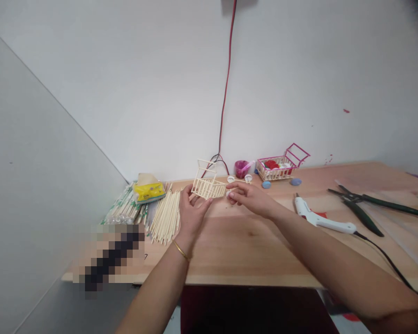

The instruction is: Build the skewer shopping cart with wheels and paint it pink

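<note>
A small cart frame (209, 189) of pale wooden sticks, with a raised handle part at its left, is held just above the table. My left hand (192, 208) grips its near left side, thumb in front and fingers partly hidden behind. At the frame's right end my right hand (252, 198) pinches a small round white cap (229, 194) between thumb and fingers. The cap is close to the frame; whether they touch I cannot tell. Beyond my right hand, more white caps (248, 178) stand by a thin stick.
Loose sticks (165, 215), bagged sticks (120, 208) and a yellow packet (149, 191) lie left. A pink cup (242, 169) and a finished pink-edged cart (277, 169) with blue wheels stand behind. At right are a white glue gun (323, 221), its cord and green-handled shears (364, 204).
</note>
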A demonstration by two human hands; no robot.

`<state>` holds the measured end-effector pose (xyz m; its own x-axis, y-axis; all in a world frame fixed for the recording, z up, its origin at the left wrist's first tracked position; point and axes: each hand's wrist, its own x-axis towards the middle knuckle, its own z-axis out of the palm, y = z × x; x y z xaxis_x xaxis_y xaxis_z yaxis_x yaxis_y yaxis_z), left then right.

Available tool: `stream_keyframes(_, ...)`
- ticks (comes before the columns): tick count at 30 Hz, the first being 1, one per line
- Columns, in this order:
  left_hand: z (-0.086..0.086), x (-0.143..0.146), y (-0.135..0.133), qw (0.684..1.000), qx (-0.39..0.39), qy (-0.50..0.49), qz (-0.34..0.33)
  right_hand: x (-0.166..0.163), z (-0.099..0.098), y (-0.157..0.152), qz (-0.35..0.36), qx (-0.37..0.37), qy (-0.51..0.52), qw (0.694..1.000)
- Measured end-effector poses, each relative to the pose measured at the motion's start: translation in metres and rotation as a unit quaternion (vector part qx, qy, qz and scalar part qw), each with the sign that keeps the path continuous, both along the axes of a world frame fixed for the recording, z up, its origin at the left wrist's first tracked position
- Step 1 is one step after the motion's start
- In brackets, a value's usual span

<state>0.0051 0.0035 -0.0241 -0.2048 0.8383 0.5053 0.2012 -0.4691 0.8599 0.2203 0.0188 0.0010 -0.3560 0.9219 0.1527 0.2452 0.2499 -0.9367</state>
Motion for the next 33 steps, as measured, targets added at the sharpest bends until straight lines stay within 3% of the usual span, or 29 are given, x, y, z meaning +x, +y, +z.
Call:
stream_keyframes(9, -0.007, 0.017, -0.011, 0.991, 0.05, 0.118, 0.05, -0.033, -0.012, -0.016, 0.015, -0.008, 0.115, 0.993)
stream_keyframes(17, -0.009, 0.016, -0.011, 0.992, 0.039, 0.119, -0.01, -0.023, -0.014, -0.007, 0.009, 0.027, 0.057, 0.998)
stream_keyframes(33, -0.006, 0.005, -0.002, 0.994, 0.005, 0.112, -0.017, -0.015, -0.007, -0.005, -0.002, 0.014, -0.008, 1.0)
